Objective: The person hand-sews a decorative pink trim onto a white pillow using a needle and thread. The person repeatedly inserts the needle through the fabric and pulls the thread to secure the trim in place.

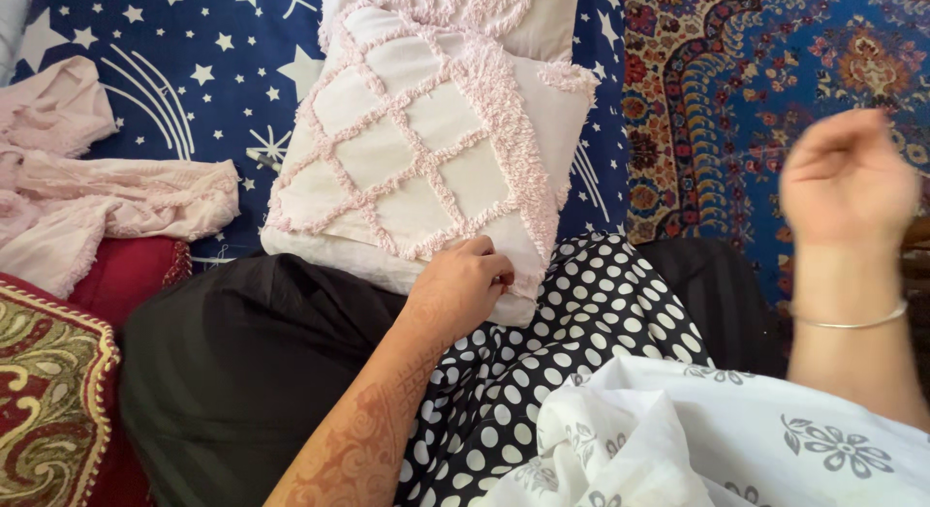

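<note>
**Pink cushion pinched at its lower edge**

The left hand (463,279) has its grip clenched on the lower edge of the pink tufted cushion (426,149), which lies on the star-patterned blue sheet (174,42) against the lap. The right hand (845,178) hangs raised over the carpet (717,110) (blurred, fingers curled; its grip cannot be told).

We are in a home, seated on soft furnishings: a navy star-print bedsheet (174,71) fills the upper left of the frame, a patterned carpet (736,91) the upper right, and a pink tufted cushion (426,139) lies at top centre, with a red embroidered cushion (48,381) at lower left.
</note>
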